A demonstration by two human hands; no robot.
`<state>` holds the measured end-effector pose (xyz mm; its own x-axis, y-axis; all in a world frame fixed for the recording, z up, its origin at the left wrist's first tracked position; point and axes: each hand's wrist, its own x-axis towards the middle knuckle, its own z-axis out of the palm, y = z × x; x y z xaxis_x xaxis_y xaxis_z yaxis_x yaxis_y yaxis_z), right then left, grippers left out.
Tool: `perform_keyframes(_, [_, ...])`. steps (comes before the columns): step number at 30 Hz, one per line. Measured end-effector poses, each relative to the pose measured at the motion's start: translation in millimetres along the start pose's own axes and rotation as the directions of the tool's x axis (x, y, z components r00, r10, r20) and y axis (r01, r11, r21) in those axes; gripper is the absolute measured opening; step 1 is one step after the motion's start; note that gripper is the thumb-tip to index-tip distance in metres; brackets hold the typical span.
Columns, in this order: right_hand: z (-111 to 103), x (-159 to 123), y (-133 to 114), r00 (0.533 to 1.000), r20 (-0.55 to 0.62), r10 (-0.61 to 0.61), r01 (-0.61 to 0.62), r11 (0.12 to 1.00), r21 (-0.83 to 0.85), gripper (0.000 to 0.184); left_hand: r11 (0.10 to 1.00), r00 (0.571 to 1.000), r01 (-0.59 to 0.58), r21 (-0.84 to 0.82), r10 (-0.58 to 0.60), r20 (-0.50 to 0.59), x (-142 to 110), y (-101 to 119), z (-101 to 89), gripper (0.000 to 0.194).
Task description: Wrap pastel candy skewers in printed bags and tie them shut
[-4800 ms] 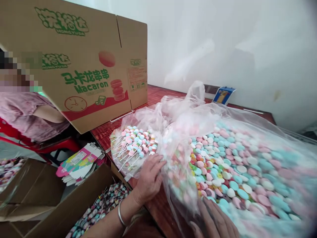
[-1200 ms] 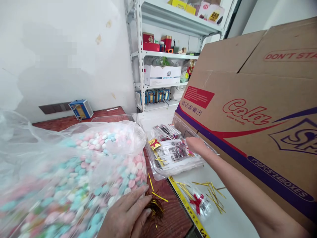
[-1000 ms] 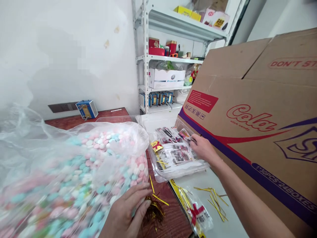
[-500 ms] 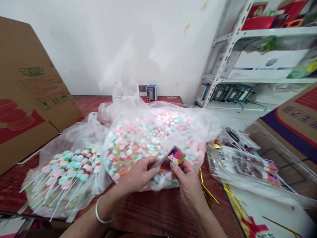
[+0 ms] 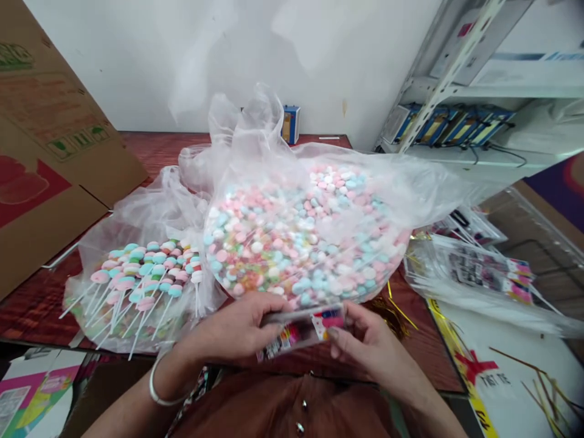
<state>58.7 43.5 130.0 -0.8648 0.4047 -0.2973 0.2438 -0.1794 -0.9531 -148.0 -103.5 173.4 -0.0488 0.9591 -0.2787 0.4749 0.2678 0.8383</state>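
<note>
Between my hands is a small clear plastic bag point(image 5: 302, 333) with a colourful printed label, held level near the table's front edge. My left hand point(image 5: 237, 325), with a bangle at the wrist, grips its left end between thumb and fingers. The right end, with the pink and blue print, is pinched by my right hand point(image 5: 365, 336). Just beyond my fingers rests a large see-through bag of pastel marshmallows point(image 5: 283, 243). Marshmallow skewers point(image 5: 143, 274) on white sticks lie to the left, on another filmy bag.
A big cardboard box point(image 5: 59, 121) stands at the left. Flat packets point(image 5: 483, 271) in clear plastic and gold twist ties point(image 5: 396, 316) lie at the right. Behind them is a white metal shelf point(image 5: 438, 97). A small blue box point(image 5: 290, 125) sits by the wall.
My view has tilted downward. Both hands have brought the small bag closer to my body, and it has turned from slanted to nearly level, stretched between them.
</note>
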Motion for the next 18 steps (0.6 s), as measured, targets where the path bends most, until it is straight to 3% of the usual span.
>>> perform_keyframes(3, [2.4, -21.2, 45.3, 0.986, 0.014, 0.168, -0.168, 0.985, 0.042, 0.030, 0.987, 0.993, 0.122, -0.104, -0.122, 0.004, -2.2, -29.7, 52.3, 0.023])
perform_keyframes(5, [5.0, -22.3, 69.3, 0.973, -0.080, 0.217, -0.212, 0.975, 0.066, 0.037, 0.980, 0.966, 0.175, -0.099, -0.191, -0.175, 1.0, -49.4, 81.3, 0.024])
perform_keyframes(8, [9.4, -11.0, 86.3, 0.946, -0.245, 0.214, -0.215, 0.976, 0.023, 0.039, 0.977, 0.838, 0.201, 0.064, -0.138, -0.527, 4.5, -69.3, 109.2, 0.030])
perform_keyframes(10, [12.6, -2.2, 88.1, 0.938, -0.291, 0.189, -0.208, 0.977, -0.038, 0.035, 0.947, 0.770, 0.203, 0.250, 0.004, -0.639, 3.1, -75.4, 118.9, 0.035])
perform_keyframes(12, [15.3, 2.2, 86.4, 0.935, -0.320, 0.154, -0.202, 0.972, -0.123, 0.030, 0.884, 0.752, 0.185, 0.428, 0.154, -0.641, -0.1, -78.8, 124.5, 0.038])
perform_keyframes(15, [16.4, -0.9, 82.2, 0.922, -0.386, 0.038, -0.158, 0.946, -0.284, 0.025, 0.792, 0.800, 0.091, 0.604, 0.304, -0.518, -3.8, -85.1, 129.4, 0.039])
perform_keyframes(18, [13.4, -3.7, 80.3, 0.878, -0.430, -0.211, -0.100, 0.797, -0.595, 0.019, 0.772, 0.847, 0.019, 0.636, 0.326, -0.421, -2.7, -93.5, 130.1, 0.036])
